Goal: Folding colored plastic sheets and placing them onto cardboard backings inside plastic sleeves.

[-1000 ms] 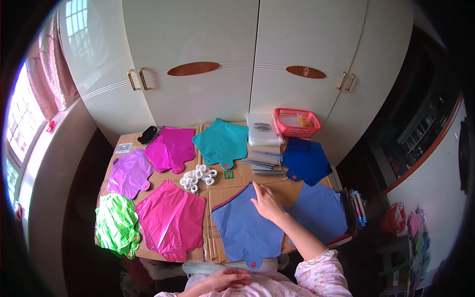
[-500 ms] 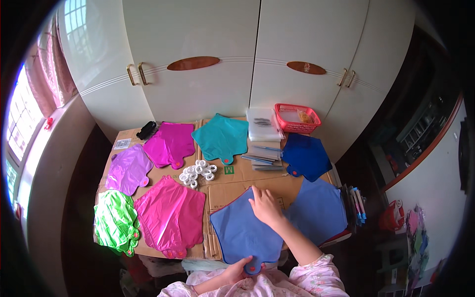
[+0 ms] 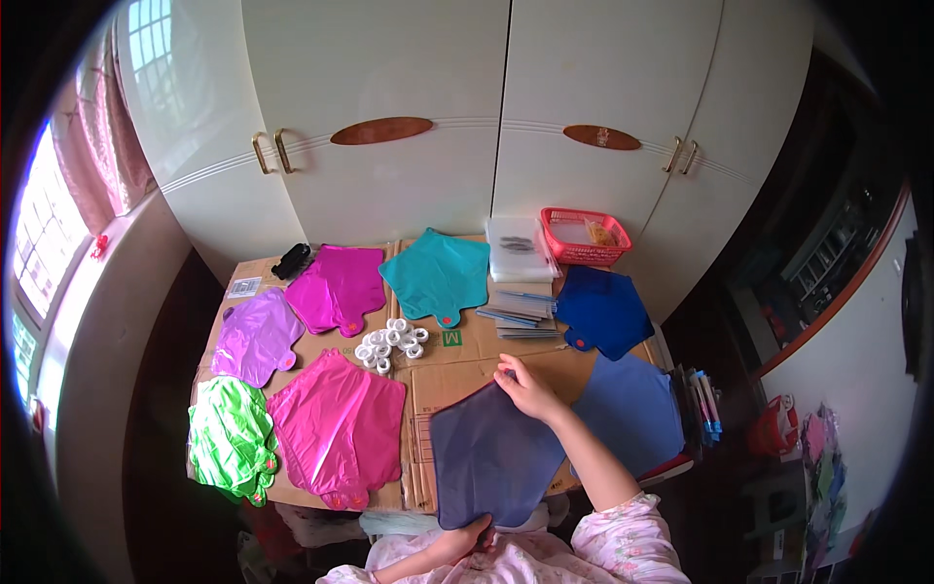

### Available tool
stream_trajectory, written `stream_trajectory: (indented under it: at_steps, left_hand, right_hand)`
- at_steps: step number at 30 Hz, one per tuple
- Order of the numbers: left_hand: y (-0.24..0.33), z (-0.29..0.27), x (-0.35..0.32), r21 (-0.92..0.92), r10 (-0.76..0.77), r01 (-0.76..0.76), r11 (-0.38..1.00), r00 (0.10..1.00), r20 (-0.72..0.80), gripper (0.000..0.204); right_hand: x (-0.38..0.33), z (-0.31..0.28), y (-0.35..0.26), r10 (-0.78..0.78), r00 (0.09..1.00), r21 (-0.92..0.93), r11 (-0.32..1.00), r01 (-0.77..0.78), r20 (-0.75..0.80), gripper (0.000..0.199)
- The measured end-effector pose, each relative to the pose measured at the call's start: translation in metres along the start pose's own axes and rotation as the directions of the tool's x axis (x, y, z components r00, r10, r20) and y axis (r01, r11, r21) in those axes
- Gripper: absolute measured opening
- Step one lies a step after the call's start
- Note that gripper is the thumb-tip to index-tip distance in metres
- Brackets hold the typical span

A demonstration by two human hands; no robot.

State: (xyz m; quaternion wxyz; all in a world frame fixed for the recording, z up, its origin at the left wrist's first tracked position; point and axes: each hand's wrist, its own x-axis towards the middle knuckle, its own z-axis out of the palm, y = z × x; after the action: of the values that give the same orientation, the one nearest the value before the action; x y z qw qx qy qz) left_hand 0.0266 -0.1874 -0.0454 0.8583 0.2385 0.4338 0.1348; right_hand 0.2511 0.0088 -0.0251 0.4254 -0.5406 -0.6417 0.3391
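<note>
On the cardboard-covered desk (image 3: 467, 355), the dusky blue foil sheet (image 3: 491, 453) is pinched at its near edge by the left hand (image 3: 465, 537) and pressed flat at its far corner by the spread right hand (image 3: 525, 389), apparently for smoothing.

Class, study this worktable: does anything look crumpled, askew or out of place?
Yes. The green foil piece at the table's front left corner is crumpled and overhangs the edge, while the other coloured pieces lie flat. The white rings sit in a loose heap.
</note>
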Motion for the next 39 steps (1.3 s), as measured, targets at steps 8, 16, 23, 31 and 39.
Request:
stream_trajectory:
  at_steps: [8, 16, 23, 31, 39]
  left_hand:
    - [0.015, -0.003, -0.015, -0.107, -0.01, 0.018, 0.994, 0.997, 0.079, 0.029]
    - [0.024, 0.006, -0.017, -0.501, -0.242, 0.228, 0.835, 0.97, 0.038, 0.039]
    - [0.033, 0.012, -0.02, -0.5, -0.222, 0.212, 0.84, 0.974, 0.039, 0.042]
    - [0.015, -0.005, 0.0, -0.494, -0.07, 0.205, 0.845, 0.958, 0.278, 0.028]
    - [0.063, 0.011, 0.001, -0.594, -0.064, 0.197, 0.78, 0.969, 0.237, 0.028]
  right_hand:
    - [0.017, -0.009, -0.052, 0.263, 0.96, -0.25, 0.94, -0.233, 0.092, 0.032]
    - [0.035, -0.001, -0.042, 0.248, 0.945, -0.457, 0.88, -0.128, 0.215, 0.032]
    - [0.041, 0.002, -0.042, 0.256, 0.94, -0.507, 0.855, -0.111, 0.226, 0.029]
    - [0.053, -0.003, -0.038, 0.301, 0.894, -0.333, 0.924, -0.187, 0.331, 0.025]
    - [0.092, 0.003, -0.03, 0.122, 0.958, -0.444, 0.896, 0.006, 0.26, 0.02]
